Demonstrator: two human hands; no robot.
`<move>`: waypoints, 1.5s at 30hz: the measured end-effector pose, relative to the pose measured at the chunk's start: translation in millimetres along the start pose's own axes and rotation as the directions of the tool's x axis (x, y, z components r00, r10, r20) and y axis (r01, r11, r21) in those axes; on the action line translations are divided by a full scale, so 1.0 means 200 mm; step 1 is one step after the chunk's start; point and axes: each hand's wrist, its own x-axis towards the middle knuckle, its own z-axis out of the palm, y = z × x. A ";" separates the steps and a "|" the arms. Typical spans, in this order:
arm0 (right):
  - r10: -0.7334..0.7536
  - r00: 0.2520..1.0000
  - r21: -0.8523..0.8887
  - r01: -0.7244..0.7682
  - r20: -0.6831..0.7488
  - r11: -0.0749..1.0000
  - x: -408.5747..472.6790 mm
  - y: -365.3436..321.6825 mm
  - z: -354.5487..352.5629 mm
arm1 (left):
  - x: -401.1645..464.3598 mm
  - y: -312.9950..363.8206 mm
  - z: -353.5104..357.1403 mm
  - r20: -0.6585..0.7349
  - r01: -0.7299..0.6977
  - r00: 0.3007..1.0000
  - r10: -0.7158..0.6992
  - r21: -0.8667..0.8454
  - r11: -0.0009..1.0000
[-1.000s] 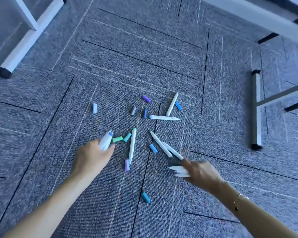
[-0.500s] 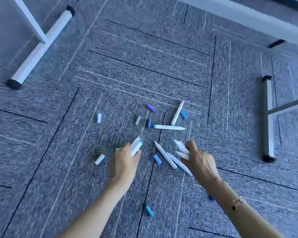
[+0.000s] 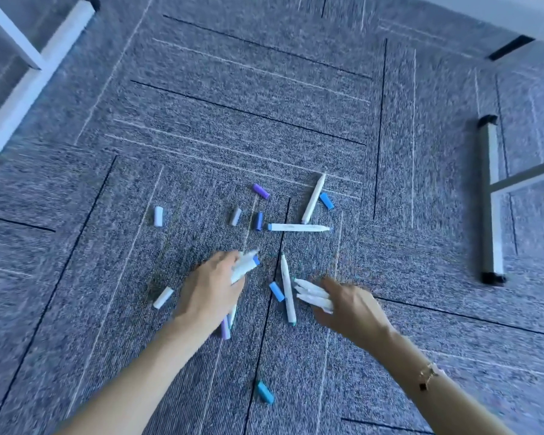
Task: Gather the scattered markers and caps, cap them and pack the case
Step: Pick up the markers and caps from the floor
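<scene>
White markers and coloured caps lie scattered on grey carpet. My left hand (image 3: pixel 212 290) grips a small bunch of white markers (image 3: pixel 245 265), one with a blue end; a marker with a purple cap (image 3: pixel 225 331) pokes out beneath it. My right hand (image 3: pixel 350 309) holds three uncapped white markers (image 3: pixel 313 295) pointing left. One loose marker (image 3: pixel 287 288) lies between the hands beside a blue cap (image 3: pixel 277 291). Two more markers (image 3: pixel 299 227) (image 3: pixel 313 197) lie farther away. Loose caps: purple (image 3: pixel 261 191), grey (image 3: pixel 236 216), dark blue (image 3: pixel 258 221), blue (image 3: pixel 326 200), white (image 3: pixel 158 216) (image 3: pixel 163 297), teal (image 3: pixel 265 392). No case is in view.
A white table foot with black end caps (image 3: pixel 29 86) runs along the far left. A grey table foot (image 3: pixel 491 199) lies on the right. A white table edge (image 3: pixel 500 17) crosses the top right corner.
My right hand has picked up a third marker from the carpet. My left hand has shifted slightly, still gripping its bunch. The marker between the hands now lies more upright.
</scene>
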 end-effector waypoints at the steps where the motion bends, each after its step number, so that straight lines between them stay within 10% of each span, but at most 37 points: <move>1: 0.011 1.000 0.034 -0.011 0.000 0.999 0.00 0.00 -0.01 | 0.01 -0.02 -0.02 0.052 -0.091 0.995 0.088 0.048 0.995; 10: 0.081 0.978 0.026 -0.078 -0.190 0.997 0.05 -0.12 -0.07 | 0.12 -0.21 0.09 0.236 -0.270 0.932 0.276 -0.057 0.961; 23: 0.188 0.976 0.239 -0.157 -0.113 0.958 0.11 -0.24 0.01 | 0.07 -0.11 -0.13 0.433 -0.503 0.824 0.366 0.260 0.824; 34: 0.234 0.969 0.175 -0.218 -0.076 0.960 0.20 -0.37 0.01 | 0.02 -0.18 -0.11 0.353 -0.394 0.890 0.289 0.276 0.877; 40: 0.533 0.811 0.709 -0.227 -0.241 0.667 0.21 -0.40 -0.08 | 0.02 -0.26 -0.18 0.262 -0.328 0.933 0.246 0.342 0.880; 45: 0.803 0.591 0.950 -0.205 -0.072 0.236 0.32 -0.43 -0.14 | 0.03 -0.25 -0.22 0.127 -0.211 0.976 0.179 0.328 0.921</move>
